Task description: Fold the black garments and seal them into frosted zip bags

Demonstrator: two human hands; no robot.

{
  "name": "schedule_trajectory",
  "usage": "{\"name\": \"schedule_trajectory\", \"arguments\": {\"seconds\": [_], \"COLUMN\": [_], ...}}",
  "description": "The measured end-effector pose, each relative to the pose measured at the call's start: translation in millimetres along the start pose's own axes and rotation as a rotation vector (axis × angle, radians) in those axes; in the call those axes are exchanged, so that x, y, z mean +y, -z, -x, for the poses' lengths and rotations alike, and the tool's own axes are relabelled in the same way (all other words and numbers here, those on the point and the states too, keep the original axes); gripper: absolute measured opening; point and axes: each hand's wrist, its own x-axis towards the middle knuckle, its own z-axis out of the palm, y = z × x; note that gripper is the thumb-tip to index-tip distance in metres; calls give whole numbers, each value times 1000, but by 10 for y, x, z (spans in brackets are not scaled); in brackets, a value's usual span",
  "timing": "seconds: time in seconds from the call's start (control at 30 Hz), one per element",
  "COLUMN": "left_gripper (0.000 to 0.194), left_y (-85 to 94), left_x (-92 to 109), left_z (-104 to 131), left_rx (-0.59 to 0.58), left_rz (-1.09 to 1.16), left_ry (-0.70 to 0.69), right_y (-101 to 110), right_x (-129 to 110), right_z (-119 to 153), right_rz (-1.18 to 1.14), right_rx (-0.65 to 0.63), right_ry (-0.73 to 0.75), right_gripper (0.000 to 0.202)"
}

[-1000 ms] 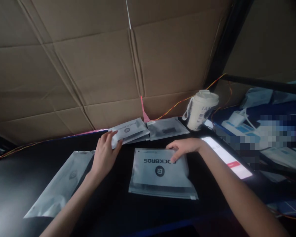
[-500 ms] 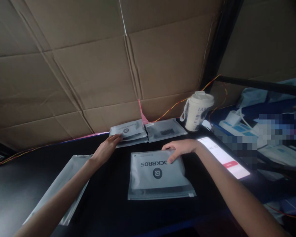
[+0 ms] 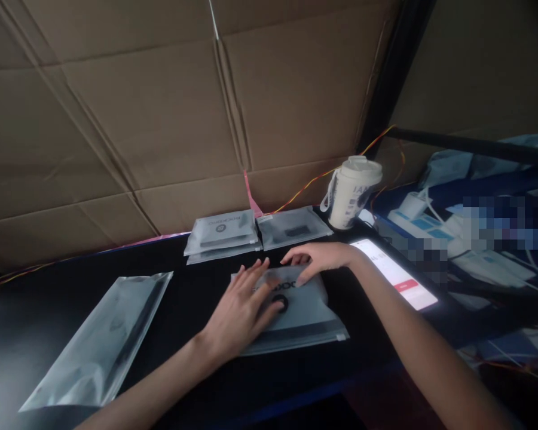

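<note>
In front of me a frosted zip bag (image 3: 305,322) with dark lettering and a round logo lies flat on the black table. My left hand (image 3: 246,307) is over its left half, fingers spread, partly covering the print. Near the bag's far right edge is my right hand (image 3: 320,260), its fingers loosely curved and apart, with the thumb over the lettering. Neither hand grips anything visible. Behind them lie a small stack of similar lettered bags (image 3: 224,230) and another zip bag (image 3: 293,229) with a dark patch. A larger clear zip bag (image 3: 103,340) lies at the left.
A lidded paper cup (image 3: 353,194) stands at the back right. A lit phone (image 3: 397,275) lies to the right of my right forearm. Cardboard (image 3: 161,119) forms the back wall. White plugs and a power strip (image 3: 419,224) are beyond the table's right side.
My left hand has come back from the far bag stack to the near lettered bag. My right hand stays at that bag's far edge, its fingers looser. The view has shifted slightly.
</note>
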Motion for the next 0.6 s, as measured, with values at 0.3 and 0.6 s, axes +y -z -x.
{"name": "schedule_trajectory", "arguments": {"seconds": [0.3, 0.6], "left_gripper": [65, 80], "left_y": [-319, -404], "left_x": [111, 126], "left_z": [-28, 10], "left_rx": [-121, -114], "left_rz": [-63, -83], "left_ry": [1, 98], "right_y": [-808, -1260], "right_x": [-196, -25], "right_z": [166, 285], "right_rz": [513, 739], "right_rx": [692, 707], "right_ry": [-16, -20], "right_gripper": [36, 66]}}
